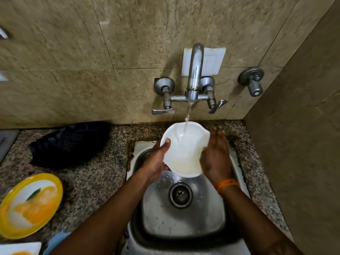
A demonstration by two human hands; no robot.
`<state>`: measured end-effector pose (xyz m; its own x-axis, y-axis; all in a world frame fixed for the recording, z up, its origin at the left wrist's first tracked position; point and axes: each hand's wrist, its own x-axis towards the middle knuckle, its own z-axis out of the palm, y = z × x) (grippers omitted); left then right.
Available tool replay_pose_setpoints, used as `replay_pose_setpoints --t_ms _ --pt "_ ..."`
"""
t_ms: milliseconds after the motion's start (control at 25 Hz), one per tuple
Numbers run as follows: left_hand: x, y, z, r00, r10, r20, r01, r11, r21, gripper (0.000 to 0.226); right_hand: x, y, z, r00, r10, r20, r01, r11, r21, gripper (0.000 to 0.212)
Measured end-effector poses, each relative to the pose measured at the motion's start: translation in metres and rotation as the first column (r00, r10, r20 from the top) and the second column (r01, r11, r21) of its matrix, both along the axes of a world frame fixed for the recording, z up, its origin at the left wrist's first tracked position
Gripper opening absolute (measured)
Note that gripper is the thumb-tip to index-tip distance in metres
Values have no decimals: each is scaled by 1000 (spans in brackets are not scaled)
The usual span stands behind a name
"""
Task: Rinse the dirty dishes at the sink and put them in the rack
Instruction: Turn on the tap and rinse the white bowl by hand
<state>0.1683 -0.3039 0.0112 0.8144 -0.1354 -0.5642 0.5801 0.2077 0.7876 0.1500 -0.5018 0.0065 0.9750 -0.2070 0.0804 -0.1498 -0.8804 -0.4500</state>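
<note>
The left hand (156,161) grips the white bowl (184,151) by its rim, thumb hooked inside, holding it over the sink (184,218). The right hand (215,157) lies open and flat against the bowl's opposite side. Water from the tap (193,74) above both hands falls into the bowl.

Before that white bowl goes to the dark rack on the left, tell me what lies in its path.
Nothing visible does. The white bowl is held by the left hand, over the sink; the granite counter between it and the dark rack is bare. The yellow plate sits nearer the camera, off that line.
</note>
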Motion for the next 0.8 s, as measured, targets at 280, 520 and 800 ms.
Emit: replay_pose_setpoints --t_ms 280,520,800 --pt "-13 -9 3 984 133 115 -141 988 66 36 -13 58 -11 943 333 -23 -334 938 -97 74" --pt "-17 8 5 964 230 130 -242 967 83 36 -40 25 -26 708 705 -36 -684 674 -279 76" --pt "-15 -3 20 963 221 154 -237 967 93 29 -34 61 -37 927 350 132 -307 913 -269 81"
